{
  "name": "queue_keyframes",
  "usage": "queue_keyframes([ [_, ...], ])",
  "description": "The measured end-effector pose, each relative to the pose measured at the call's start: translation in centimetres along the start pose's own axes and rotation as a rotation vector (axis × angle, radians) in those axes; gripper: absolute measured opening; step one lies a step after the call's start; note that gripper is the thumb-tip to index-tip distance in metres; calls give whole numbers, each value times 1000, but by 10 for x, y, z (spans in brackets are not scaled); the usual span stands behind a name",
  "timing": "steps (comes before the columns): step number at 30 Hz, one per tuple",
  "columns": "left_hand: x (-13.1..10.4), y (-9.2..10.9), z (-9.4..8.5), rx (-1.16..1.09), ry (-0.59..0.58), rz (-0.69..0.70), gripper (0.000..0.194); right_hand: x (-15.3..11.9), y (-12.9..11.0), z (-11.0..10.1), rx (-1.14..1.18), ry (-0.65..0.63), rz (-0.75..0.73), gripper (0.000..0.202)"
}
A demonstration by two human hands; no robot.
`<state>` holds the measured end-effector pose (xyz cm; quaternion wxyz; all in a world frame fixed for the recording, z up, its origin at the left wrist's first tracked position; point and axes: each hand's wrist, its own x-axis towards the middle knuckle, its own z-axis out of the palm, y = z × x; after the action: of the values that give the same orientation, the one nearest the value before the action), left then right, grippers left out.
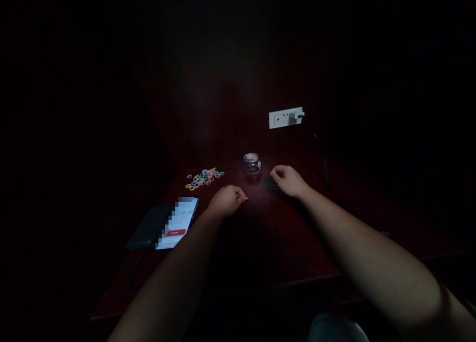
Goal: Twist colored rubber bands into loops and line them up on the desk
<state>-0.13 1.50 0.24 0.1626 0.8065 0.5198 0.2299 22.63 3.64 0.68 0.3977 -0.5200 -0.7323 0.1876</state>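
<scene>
My left hand is closed over the middle of the dark red table, its fingertips pinching a small pink band. My right hand has its fingers curled together to the right of a small clear jar; what it holds, if anything, is too small to make out. Just below the right fingers lies a dark yellowish band. To the left of the jar spreads a loose pile of colourful small bands. The jar stands upright with a pale patterned lid.
A lit phone lies at the left beside a dark flat object. On the back wall is a white socket with a plug, its dark cable running down at the right. The table's front edge shows below.
</scene>
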Motion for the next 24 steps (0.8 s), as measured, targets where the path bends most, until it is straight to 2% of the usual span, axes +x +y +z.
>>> queue_keyframes([
  [4, -1, 4, 7, -186, 10, 8, 22, -8, -8, 10, 80, -241, -112, 17],
  [7, -1, 9, 10, -308, 43, 65, 19, -12, -13, 16, 101, -330, -158, 19],
  [15, -3, 18, 7, -346, 46, 144, 14, -15, -21, 17, 138, -377, -179, 20],
  [24, -5, 20, 8, -349, 18, 152, 18, -16, -21, 19, 160, -396, -205, 19],
])
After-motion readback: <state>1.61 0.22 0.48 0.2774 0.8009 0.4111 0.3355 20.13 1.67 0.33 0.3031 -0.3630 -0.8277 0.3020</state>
